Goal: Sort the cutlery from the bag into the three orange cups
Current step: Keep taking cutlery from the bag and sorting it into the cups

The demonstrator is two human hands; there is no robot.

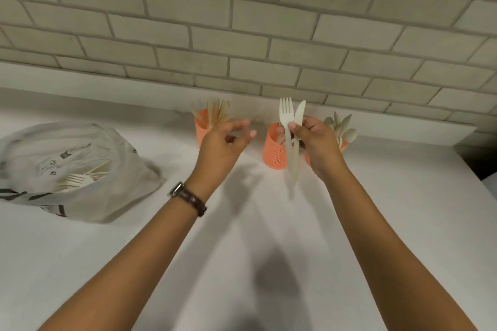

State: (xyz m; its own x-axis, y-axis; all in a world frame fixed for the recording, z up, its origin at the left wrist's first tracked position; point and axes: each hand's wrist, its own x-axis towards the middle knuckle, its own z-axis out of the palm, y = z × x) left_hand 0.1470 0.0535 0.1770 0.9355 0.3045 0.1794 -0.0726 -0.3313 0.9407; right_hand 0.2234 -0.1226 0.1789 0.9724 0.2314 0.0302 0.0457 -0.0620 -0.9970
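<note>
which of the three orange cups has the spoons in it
The rightmost cup, mostly hidden behind the right hand: rounded spoon bowls stick up from it. The left cup holds flat, straight pieces; the middle cup barely shows its contents.

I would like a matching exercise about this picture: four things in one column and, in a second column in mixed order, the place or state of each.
Things
1. bag
2. fork
3. spoons
4. left hand

Place or state
A. holds nothing, fingers loose
B. lies on the counter, far left
C. held upright in the right hand, beside a knife
D. stand in the rightmost cup

Pairs: 1-B, 2-C, 3-D, 4-A
</note>
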